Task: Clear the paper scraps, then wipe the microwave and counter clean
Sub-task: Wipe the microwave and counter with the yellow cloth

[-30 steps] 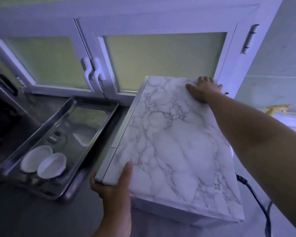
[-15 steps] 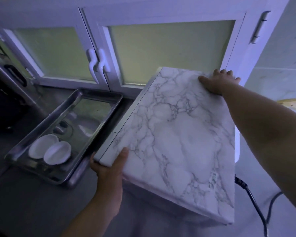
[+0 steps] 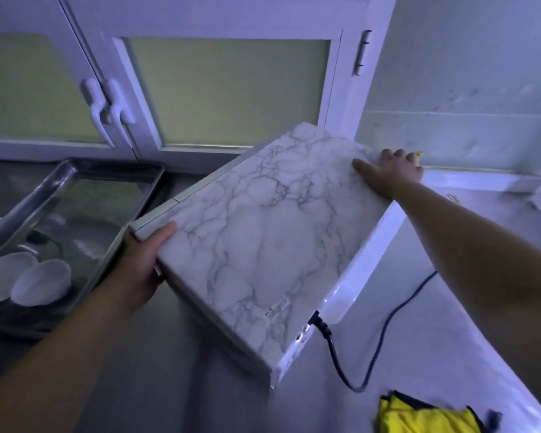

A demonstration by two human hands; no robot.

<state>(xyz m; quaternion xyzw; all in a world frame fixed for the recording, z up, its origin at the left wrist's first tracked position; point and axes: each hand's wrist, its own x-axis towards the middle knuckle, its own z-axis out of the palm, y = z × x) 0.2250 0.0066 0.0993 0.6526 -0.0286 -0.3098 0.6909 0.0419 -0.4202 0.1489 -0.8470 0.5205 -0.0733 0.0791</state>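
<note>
The left hand [image 3: 142, 264] grips the near front corner of the microwave [image 3: 263, 242] and the right hand [image 3: 394, 173] holds its far corner, probably to turn it on the counter [image 3: 450, 323]. A yellow cloth [image 3: 425, 417] lies near for wiping.

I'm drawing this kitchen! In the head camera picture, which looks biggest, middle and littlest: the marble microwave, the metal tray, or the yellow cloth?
1. Microwave, held at two corners by both hands.
2. Metal tray, partly cut off by the picture's left edge.
3. Yellow cloth, also cut off at the bottom edge and close to the camera, so its real size is unsure.
</note>
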